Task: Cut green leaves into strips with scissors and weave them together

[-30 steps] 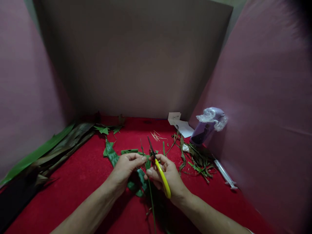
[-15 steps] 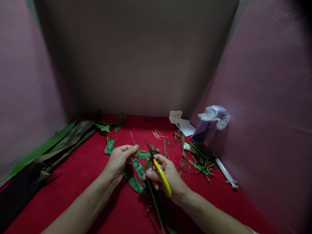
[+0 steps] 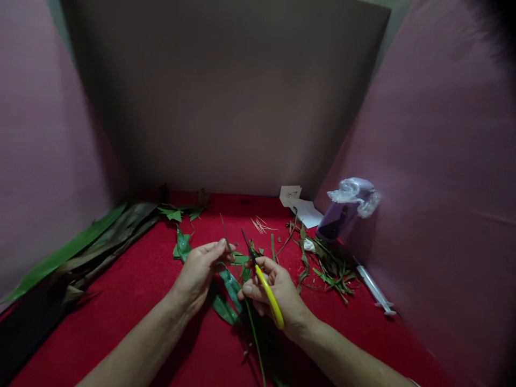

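My left hand [image 3: 200, 273] pinches a thin green leaf strip [image 3: 224, 232] that sticks up past its fingertips. My right hand [image 3: 278, 293] is closed round yellow-handled scissors [image 3: 269, 296], whose dark blades [image 3: 248, 245] point up and away, close beside the strip. Between and under the two hands lies a dark green leaf piece [image 3: 229, 293] on the red cloth [image 3: 133, 290]. A long thin stem [image 3: 255, 338] runs from the hands toward me.
Long green and dried leaves [image 3: 80, 244] lie along the left wall. Leaf trimmings [image 3: 328, 266] pile at the right, beside a purple bottle with plastic wrap [image 3: 346, 207], a syringe [image 3: 374, 293], white paper [image 3: 300, 207] and toothpicks [image 3: 260, 224]. Cardboard walls enclose three sides.
My left hand lifted off the leaf piece with a thin strip pinched in its fingers and raised it beside the scissor blades. The right hand stayed almost still.
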Tool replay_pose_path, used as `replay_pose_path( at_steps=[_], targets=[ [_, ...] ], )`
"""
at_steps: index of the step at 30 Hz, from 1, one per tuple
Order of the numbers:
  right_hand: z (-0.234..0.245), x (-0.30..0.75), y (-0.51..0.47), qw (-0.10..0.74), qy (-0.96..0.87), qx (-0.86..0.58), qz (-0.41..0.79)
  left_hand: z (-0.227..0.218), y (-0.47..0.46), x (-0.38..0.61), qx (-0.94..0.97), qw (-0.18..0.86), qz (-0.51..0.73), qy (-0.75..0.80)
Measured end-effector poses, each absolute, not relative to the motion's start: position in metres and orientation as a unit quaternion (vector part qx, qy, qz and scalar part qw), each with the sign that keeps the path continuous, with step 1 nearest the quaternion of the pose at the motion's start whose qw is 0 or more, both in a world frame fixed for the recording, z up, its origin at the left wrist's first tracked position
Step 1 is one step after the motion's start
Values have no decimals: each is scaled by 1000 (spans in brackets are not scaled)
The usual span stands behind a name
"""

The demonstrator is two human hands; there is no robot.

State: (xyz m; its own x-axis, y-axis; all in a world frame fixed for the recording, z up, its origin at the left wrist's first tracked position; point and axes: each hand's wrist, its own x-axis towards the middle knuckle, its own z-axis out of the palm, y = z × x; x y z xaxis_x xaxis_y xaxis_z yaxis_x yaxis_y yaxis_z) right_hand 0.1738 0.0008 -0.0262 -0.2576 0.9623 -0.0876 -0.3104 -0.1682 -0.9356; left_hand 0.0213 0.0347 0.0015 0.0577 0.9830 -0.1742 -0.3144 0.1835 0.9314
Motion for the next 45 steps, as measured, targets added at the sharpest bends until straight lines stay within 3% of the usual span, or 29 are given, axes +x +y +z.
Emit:
replay_pose_path(
  at_steps=[10, 17, 45],
  targets=[
    [-19, 178, 1, 461, -393, -353, 713, -2, 31, 23, 361, 698, 487, 380],
    [-24, 174, 1, 494, -407, -357, 681, -1, 30, 24, 385, 689, 477, 387],
    [-26, 173, 2, 479, -432, -385, 660, -1, 32, 19, 374, 655, 510, 414]
  ],
)
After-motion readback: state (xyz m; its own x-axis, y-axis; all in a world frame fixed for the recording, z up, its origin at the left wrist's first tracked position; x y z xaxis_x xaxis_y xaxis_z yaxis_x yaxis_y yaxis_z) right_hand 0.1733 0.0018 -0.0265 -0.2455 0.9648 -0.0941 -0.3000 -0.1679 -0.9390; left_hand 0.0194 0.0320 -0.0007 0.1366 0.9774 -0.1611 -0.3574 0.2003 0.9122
